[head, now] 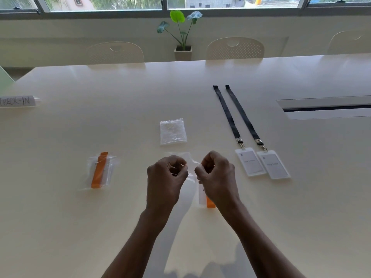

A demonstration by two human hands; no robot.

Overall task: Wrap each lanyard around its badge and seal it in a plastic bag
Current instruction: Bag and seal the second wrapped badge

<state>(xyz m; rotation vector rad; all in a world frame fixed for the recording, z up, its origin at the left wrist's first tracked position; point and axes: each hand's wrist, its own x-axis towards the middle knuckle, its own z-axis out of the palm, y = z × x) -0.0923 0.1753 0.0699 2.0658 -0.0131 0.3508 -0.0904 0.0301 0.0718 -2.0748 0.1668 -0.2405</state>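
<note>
The left grip (166, 173) and the right grip (216, 173) are raised side by side above the tabletop (80, 227), close together but not touching. Each has its fingers curled in, and thumb and forefinger pinch the top edge of a clear plastic bag (190, 183) stretched between them. The bag hangs down from both grips. Inside it, just below the right grip's wrist, shows a badge wrapped in an orange lanyard (210, 203). Whether the bag's mouth is sealed cannot be told.

Well to the left of the left grip lies a bagged badge (100, 170), its orange lanyard wound round it. Beyond the two grips, further from the person, lies a pile of empty bags (173, 131). Near the right of the right grip two unwrapped badges (250, 162) (274, 166) lie side by side. Their black lanyards (226, 113) (242, 115) stretch away from the person across the tabletop.
</note>
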